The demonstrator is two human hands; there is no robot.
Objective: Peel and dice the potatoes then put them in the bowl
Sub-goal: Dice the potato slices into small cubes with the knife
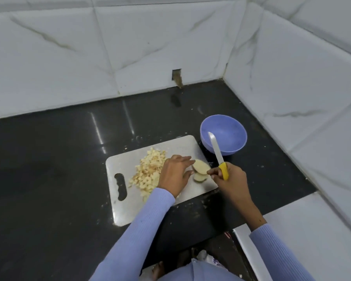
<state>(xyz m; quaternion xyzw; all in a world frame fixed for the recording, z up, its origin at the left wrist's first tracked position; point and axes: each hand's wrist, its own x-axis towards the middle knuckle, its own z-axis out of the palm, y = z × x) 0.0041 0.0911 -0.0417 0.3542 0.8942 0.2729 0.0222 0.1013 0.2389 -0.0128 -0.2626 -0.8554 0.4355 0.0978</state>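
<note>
Pale, peeled potato slices (200, 166) lay overlapped on the cutting board (130, 159), just right of a heap of diced potato (148, 173). The left hand (174, 175) rested flat, fingers (185, 159) straight, touching the slices. The right hand (230, 178) gripped a yellow-handled knife (218, 153), blade pointing up-left over the empty blue bowl (229, 147) on the bench (49, 169).

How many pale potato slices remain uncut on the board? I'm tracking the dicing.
2, perhaps more hidden: one pale potato slice beside the left hand fingertips, another pale potato slice just nearer, overlapped by the first. The left hand may hide others.
</note>
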